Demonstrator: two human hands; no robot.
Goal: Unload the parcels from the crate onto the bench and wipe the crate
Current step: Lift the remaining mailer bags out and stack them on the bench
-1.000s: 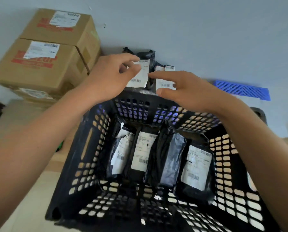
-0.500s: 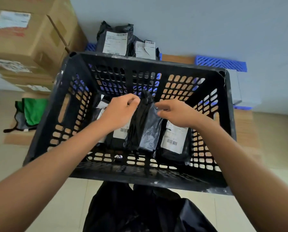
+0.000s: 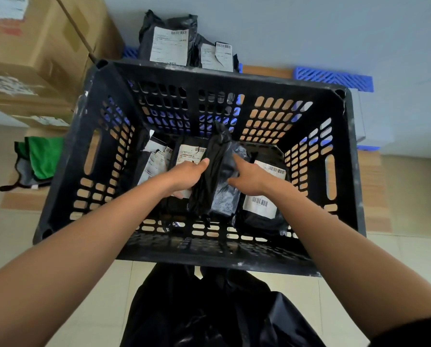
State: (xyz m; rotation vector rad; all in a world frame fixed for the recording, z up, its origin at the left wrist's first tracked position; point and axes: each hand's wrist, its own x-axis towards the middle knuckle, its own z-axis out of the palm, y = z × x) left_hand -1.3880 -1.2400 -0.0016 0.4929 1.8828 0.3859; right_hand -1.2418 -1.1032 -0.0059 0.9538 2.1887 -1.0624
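Head view: both arms reach down into the black crate [image 3: 344,156], hands meeting on one parcel.
Left hand [image 3: 187,177]: fingers curled round the left side of the middle black parcel [image 3: 217,176], gripping it.
Right hand [image 3: 249,177]: on the parcel's right side, forefinger stretched along the plastic; whether the other fingers close under it I cannot tell.
Middle black parcel: stands tilted on the crate floor, twisted top toward the far wall, between its neighbours.
Doing it well: I judge the grip should go low on the body, not the loose twisted neck, and the lift straight up so the slack film does not snag the perforated walls.
Still in the crate: two labelled parcels [image 3: 184,154] toward the left wall, one labelled parcel [image 3: 262,196] toward the right wall, touching the held one.
Already out: two black parcels [image 3: 169,41] lean on the wall just beyond the crate's far rim.
In the way: the high far rim must be cleared to reach them.
Around: cardboard boxes [image 3: 46,46] beside the far-left corner; green cloth [image 3: 44,156] off the left wall, likely for wiping; black bag [image 3: 209,309] below the near rim.
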